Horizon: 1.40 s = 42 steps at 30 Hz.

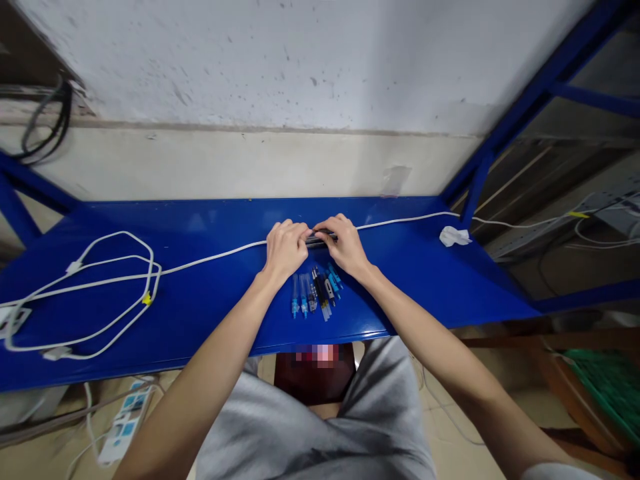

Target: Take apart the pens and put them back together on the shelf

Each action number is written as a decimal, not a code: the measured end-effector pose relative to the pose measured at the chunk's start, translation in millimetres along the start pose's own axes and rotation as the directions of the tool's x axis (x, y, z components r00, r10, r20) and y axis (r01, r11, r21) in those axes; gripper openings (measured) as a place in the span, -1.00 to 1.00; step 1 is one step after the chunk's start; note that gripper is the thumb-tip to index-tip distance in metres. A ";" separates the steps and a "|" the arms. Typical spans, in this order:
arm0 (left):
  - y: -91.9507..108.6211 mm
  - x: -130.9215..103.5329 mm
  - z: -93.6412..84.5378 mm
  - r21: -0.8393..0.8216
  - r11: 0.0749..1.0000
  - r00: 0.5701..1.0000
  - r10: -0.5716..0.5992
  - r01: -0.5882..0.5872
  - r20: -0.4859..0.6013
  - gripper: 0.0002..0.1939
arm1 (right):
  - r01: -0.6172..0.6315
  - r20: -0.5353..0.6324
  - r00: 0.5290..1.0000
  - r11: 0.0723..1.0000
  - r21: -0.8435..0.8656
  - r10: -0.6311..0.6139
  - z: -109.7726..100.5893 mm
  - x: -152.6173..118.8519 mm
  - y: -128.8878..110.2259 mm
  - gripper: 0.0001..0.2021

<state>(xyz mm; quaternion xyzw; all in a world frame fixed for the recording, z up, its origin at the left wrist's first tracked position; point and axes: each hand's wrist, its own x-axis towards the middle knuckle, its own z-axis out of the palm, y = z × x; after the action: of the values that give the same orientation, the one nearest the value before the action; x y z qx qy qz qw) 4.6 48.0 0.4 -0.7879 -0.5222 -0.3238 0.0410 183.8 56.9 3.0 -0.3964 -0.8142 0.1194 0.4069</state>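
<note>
My left hand (289, 248) and my right hand (344, 243) meet over the blue shelf table, both with curled fingers. Between them lie thin dark pen-like sticks (316, 241), pinched at their ends and partly hidden by my fingers. Just below my hands is a row of pen parts on the table. Clear pen barrels with blue tips (299, 297) are on its left, slim refills (323, 297) in the middle, and blue clip pieces (335, 277) on its right. A grey-and-white clip piece (329, 288) sits beside the refills.
A white cable (215, 257) runs across the blue table (210, 313) behind my hands, with a looped cable (154, 267) at left. Crumpled tissue (455, 236) lies at right. Blue frame posts (493, 157) flank the table. A power strip (125, 427) is on the floor.
</note>
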 end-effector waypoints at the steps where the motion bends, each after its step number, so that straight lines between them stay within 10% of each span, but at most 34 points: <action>1: 0.2 -0.1 -0.4 -0.002 1.000 1.000 -0.008 0.008 -0.002 -0.71 | 0.002 -0.017 1.000 1.000 0.016 -0.002 -0.2 -0.1 -0.4 -0.86; 42: -0.2 -0.6 0.8 -0.021 0.999 0.998 0.050 -0.049 0.049 -0.70 | -0.023 0.039 0.999 0.993 -0.115 0.028 1.3 -0.2 7.7 -0.87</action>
<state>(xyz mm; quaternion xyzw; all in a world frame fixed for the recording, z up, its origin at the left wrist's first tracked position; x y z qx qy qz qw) 4.7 47.9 -0.6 -0.8088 -0.5002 -0.3080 0.0282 187.1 62.0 -1.9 -0.4269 -0.8228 0.0859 0.3653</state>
